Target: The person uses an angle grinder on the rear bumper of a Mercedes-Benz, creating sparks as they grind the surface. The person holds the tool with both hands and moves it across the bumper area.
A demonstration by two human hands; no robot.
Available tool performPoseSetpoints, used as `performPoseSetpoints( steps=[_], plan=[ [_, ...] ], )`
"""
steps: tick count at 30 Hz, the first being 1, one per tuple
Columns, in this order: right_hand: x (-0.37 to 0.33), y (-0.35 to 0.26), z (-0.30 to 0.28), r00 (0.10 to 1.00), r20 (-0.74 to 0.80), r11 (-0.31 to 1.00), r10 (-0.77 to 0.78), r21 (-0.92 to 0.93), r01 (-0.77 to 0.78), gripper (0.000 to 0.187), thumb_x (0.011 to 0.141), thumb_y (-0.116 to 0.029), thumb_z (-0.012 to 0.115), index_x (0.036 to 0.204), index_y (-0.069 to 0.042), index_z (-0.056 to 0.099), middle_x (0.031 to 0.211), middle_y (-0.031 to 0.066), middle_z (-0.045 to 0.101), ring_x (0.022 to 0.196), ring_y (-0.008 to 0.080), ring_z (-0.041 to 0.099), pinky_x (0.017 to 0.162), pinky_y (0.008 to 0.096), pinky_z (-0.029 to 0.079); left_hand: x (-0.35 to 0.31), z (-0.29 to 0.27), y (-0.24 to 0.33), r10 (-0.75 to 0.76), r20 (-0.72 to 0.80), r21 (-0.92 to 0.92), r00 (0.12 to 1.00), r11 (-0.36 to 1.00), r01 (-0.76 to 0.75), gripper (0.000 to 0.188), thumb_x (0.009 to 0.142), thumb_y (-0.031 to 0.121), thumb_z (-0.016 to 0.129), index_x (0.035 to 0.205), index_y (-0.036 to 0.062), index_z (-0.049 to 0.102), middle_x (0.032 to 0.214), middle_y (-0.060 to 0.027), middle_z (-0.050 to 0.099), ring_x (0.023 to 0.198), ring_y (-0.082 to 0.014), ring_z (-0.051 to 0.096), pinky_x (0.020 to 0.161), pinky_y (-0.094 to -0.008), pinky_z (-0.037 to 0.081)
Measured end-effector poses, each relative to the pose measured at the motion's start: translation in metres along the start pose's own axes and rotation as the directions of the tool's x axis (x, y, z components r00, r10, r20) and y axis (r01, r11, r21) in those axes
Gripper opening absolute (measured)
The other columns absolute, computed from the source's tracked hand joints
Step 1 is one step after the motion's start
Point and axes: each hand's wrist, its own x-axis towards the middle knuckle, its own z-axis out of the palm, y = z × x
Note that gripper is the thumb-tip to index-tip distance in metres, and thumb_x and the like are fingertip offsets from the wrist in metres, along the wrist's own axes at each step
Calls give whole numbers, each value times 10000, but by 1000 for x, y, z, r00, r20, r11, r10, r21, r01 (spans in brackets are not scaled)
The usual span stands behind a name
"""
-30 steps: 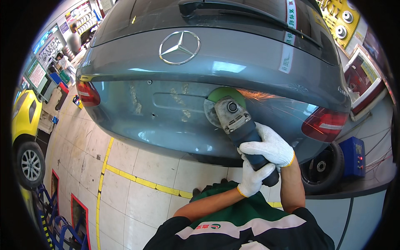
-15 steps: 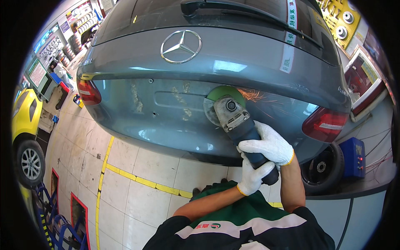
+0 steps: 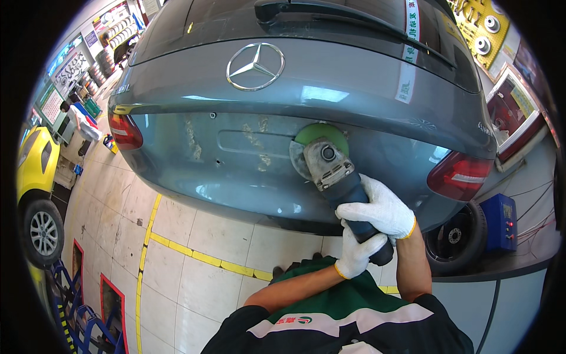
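Both my hands, in white knit gloves, hold a dark angle grinder (image 3: 342, 184). My right hand (image 3: 383, 209) wraps round the middle of its body. Lower down, my left hand (image 3: 357, 253) is closed about the rear end of the handle. The grinder's green disc (image 3: 328, 134), partly covered by a metal guard (image 3: 299, 159), is at the recessed panel of a grey-blue car tailgate (image 3: 200, 138); whether it touches cannot be told. Rough pale adhesive patches (image 3: 193, 139) mark the panel left of the disc. No sparks show.
Red tail lights (image 3: 463, 176) flank the panel. A wheel (image 3: 455, 237) and a blue box (image 3: 499, 222) stand at right. On the left are a yellow car (image 3: 36, 168), blue metal frames (image 3: 88, 324) and another person (image 3: 82, 124). Yellow lines (image 3: 200, 255) cross the tiled floor.
The orange sparks that flew right from the disc are gone. The grinder has shifted very slightly to the right and down. At far left, the other person has changed position.
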Motion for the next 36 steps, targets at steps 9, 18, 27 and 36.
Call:
performPoseSetpoints(
  steps=[9,18,27,36],
  plan=[
    [-7,5,6,1000,-2,999,10,31,-10,574,865,-307,821,1290,29,632,1035,84,691,908,151,641,839,324,554,-13,-2,9,-6,12,88,1000,996,5,476,870,74,772,1291,10,558,1171,-101,669,1056,-192,695,911,-368,576],
    [-4,4,5,1000,17,993,25,119,-27,514,873,-284,803,1251,17,628,966,68,675,833,141,643,766,317,564,-8,1,20,-28,4,155,1000,988,27,455,870,95,777,1277,4,596,1161,-102,680,1027,-199,701,905,-376,577],
    [0,3,6,999,25,986,47,160,-51,482,869,-254,795,1236,11,628,962,78,693,827,144,662,770,317,572,-8,-3,21,-49,-18,176,999,983,52,484,869,118,790,1294,3,587,1179,-108,689,1051,-201,704,925,-368,571],
    [3,1,5,998,32,989,47,142,-51,483,846,-281,798,1201,14,653,930,83,698,804,155,667,741,319,569,-5,-1,21,-24,-52,217,998,976,34,513,876,122,795,1316,7,559,1172,-109,685,1058,-198,702,937,-370,574]
  ],
)
